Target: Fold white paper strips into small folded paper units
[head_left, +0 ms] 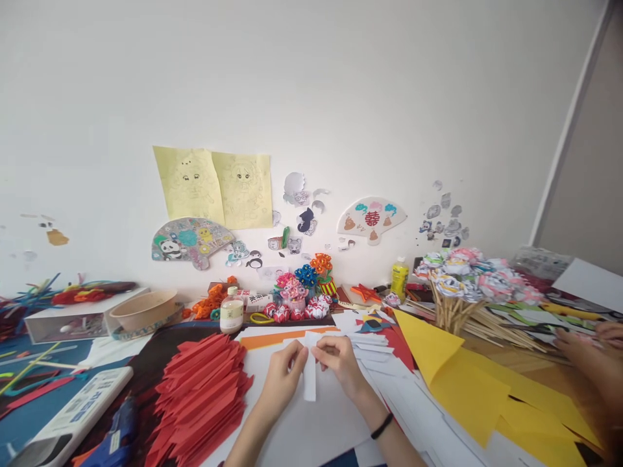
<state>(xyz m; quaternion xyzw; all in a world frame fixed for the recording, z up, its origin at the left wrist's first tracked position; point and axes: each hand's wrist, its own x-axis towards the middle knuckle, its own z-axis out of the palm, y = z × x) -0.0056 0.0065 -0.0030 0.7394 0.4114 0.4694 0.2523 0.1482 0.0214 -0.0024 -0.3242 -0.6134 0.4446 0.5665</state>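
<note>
Both my hands hold a narrow white paper strip [310, 379] upright over white sheets [311, 421] on the table. My left hand [283, 379] pinches its upper left edge. My right hand [339, 363], with a black band on the wrist, pinches the upper right edge. The strip's lower end hangs free between my wrists. A pile of folded red paper pieces [199, 389] lies just left of my left hand.
Yellow paper sheets [467, 383] lie to the right, with paper flowers on wooden sticks [462, 285] behind them. Another person's hand [591, 357] works at the far right. A small bottle [232, 311], a bowl [145, 310], a glue bottle [400, 277] and a blue glue gun [114, 431] stand around.
</note>
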